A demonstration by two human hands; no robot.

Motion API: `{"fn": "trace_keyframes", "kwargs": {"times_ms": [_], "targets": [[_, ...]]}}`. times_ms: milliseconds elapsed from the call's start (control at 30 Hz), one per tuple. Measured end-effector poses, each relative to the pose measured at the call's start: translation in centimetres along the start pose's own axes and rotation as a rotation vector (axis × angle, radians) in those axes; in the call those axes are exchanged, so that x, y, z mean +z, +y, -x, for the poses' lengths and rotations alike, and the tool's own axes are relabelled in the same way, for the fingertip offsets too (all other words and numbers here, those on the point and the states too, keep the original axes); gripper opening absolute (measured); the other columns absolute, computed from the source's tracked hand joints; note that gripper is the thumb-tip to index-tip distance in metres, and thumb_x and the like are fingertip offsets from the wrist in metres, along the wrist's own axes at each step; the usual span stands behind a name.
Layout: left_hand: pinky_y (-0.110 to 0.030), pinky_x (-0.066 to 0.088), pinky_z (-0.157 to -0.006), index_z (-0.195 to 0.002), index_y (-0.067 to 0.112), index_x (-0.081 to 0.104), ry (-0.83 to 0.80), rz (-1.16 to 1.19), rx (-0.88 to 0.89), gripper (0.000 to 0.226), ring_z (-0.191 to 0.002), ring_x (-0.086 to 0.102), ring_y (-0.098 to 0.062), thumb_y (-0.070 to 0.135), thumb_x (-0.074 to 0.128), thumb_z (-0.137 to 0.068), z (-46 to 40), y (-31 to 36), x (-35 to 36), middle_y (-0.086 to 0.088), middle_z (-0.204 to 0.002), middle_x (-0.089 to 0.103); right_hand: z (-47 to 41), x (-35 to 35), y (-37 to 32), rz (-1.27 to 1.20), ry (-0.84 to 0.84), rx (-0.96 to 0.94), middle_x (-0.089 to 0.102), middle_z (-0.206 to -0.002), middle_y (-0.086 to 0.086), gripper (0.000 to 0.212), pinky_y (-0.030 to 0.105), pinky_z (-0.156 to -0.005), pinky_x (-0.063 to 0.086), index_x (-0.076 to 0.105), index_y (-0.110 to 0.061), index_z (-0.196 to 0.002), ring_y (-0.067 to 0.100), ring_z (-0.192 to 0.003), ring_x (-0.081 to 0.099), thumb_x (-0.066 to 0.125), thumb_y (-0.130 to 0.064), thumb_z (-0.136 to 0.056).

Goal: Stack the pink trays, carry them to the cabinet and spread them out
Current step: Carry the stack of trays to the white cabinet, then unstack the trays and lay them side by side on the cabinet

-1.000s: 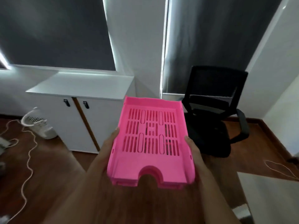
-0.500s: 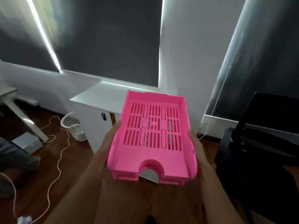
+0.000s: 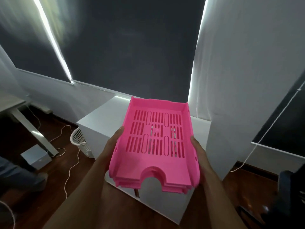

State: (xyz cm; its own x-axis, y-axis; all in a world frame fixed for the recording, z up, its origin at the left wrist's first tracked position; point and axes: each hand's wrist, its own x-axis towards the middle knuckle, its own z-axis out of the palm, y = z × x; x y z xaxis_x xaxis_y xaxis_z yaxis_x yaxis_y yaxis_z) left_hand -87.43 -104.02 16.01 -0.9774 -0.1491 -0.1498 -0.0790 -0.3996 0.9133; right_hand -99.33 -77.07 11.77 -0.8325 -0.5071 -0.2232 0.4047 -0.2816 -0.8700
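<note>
I hold a stack of pink slotted trays (image 3: 155, 146) level in front of me, nested one inside another, with the cut-out front edge toward me. My left hand (image 3: 113, 142) grips the stack's left side wall. My right hand (image 3: 198, 149) grips its right side wall. The stack hovers over the white cabinet (image 3: 102, 119), whose top shows to the left of and behind the trays. The trays hide most of the cabinet's top.
A white slotted wastebasket (image 3: 79, 142) stands on the wooden floor left of the cabinet. White cables (image 3: 69, 172) trail over the floor. A desk leg (image 3: 33, 133) and a grey box (image 3: 35, 157) are at the left. A dark chair (image 3: 287, 192) sits at lower right.
The view has swung left and closer: the cabinet now lies right under the trays, and the black chair has slid to the right edge. Both hands keep the same grip.
</note>
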Motion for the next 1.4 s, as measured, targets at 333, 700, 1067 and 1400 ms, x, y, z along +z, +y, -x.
{"fn": "trace_keyframes", "kwargs": {"times_ms": [333, 700, 1067, 1400], "targets": [[-0.047, 0.055, -0.08, -0.128, 0.003, 0.057, -0.186, 0.072, -0.096, 0.057, -0.086, 0.068, -0.034, 0.051, 0.048, -0.099, -18.2, 1.1, -12.5, -0.019, -0.102, 0.067, -14.4, 4.2, 1.7, -0.004, 0.17, -0.007, 0.076, -0.093, 0.013, 0.044, 0.038, -0.065, 0.061, 0.071, -0.013, -0.111, 0.029, -0.079, 0.074, 0.057, -0.051, -0.093], [-0.038, 0.059, -0.069, -0.105, 0.008, 0.069, -0.321, 0.054, -0.238, 0.048, -0.071, 0.069, -0.026, 0.053, 0.06, -0.09, -34.7, 6.9, -21.2, -0.011, -0.083, 0.071, -27.3, 11.0, 2.8, 0.022, 0.386, -0.03, 0.075, -0.113, 0.014, 0.054, 0.048, -0.088, 0.056, 0.071, -0.019, -0.118, 0.033, -0.102, 0.071, 0.057, -0.062, -0.089], [-0.032, 0.062, -0.066, -0.11, 0.034, 0.075, -0.142, -0.3, 0.044, 0.035, -0.085, 0.077, -0.028, 0.012, 0.05, -0.098, -37.9, 8.6, -21.2, -0.008, -0.103, 0.078, -27.9, 11.9, 0.4, 0.299, 0.603, -0.222, 0.075, -0.117, 0.001, 0.029, 0.048, -0.089, 0.059, 0.068, -0.032, -0.123, 0.023, -0.104, 0.073, 0.058, -0.03, -0.097], [-0.028, 0.06, -0.064, -0.113, 0.016, 0.071, -0.198, -0.396, 0.15, 0.025, -0.079, 0.076, -0.022, 0.01, 0.053, -0.098, -36.2, 12.0, -14.6, -0.004, -0.092, 0.079, -24.8, 10.2, -3.3, 0.296, 0.593, -0.31, 0.081, -0.097, 0.003, 0.038, 0.027, -0.06, 0.062, 0.077, -0.033, -0.108, 0.024, -0.082, 0.078, 0.055, -0.003, -0.096]]}}
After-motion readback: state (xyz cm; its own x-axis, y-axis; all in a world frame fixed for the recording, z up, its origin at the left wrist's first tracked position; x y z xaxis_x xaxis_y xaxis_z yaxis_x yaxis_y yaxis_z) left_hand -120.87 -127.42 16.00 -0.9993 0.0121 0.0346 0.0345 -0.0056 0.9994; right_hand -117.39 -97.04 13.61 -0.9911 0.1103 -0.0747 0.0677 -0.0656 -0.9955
